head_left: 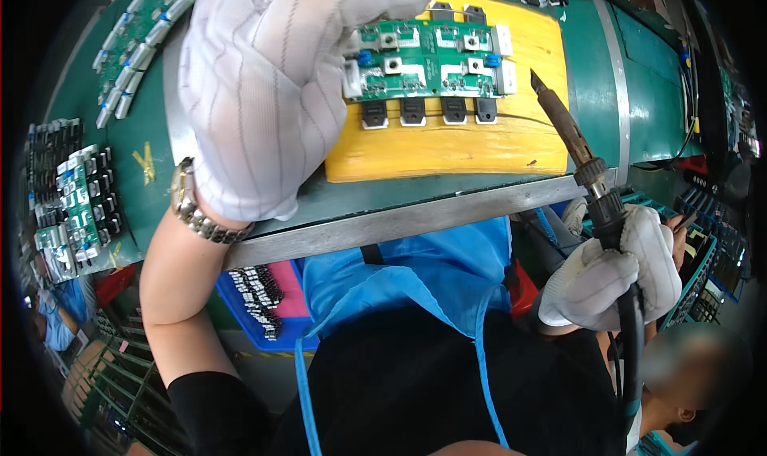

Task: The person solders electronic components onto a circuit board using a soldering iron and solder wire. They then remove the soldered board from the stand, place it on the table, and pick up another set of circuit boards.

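My left hand (268, 88), in a white striped glove with a metal wristwatch, holds the left end of a green circuit board (427, 60) with several black components along its lower edge. The board is raised over a yellow pad (447, 148) on the green bench. My right hand (611, 276), also gloved, grips the black handle of a soldering iron (571, 136). The iron's tip points up, just right of the board and apart from it.
More green circuit boards (140, 32) lie at the far left of the bench, others stacked (76, 200) lower left. A metal bench edge (415, 220) runs across. A blue bin of black parts (260, 300) sits below. Another person (691, 376) is at lower right.
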Motion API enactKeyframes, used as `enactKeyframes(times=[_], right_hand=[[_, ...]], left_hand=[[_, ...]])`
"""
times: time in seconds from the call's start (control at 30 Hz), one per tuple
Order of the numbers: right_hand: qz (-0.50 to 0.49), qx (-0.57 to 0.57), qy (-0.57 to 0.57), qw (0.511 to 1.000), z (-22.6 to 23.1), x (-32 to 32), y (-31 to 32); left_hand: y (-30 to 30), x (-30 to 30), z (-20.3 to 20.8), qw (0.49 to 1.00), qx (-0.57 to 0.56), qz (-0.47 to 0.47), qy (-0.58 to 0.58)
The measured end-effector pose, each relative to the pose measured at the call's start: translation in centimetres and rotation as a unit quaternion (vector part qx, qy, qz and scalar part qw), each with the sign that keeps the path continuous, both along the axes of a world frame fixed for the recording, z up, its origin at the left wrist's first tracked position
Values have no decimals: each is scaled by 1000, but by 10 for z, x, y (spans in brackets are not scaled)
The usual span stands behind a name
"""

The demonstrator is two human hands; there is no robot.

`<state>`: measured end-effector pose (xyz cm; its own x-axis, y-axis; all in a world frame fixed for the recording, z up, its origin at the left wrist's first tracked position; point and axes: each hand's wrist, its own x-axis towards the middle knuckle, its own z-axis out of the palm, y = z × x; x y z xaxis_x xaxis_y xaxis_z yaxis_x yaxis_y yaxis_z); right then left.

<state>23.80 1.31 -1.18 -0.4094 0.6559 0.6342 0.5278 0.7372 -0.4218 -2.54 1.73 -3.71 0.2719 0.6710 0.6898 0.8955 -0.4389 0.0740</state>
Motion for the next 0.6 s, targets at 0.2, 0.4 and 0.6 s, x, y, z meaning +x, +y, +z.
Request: enactKeyframes(times=[0.2,0.4,0.6], right_hand=[[-1,-37,7,999,6,10,-3],[-121,29,137,983,6,3,18],[-152,-84,300,938,4,7,21]], left_hand=[[2,-2,-4,995,11,-27,-96],[1,-16,-4,994,17,55,-94],[15,-45,-14,985,19,155,-74]])
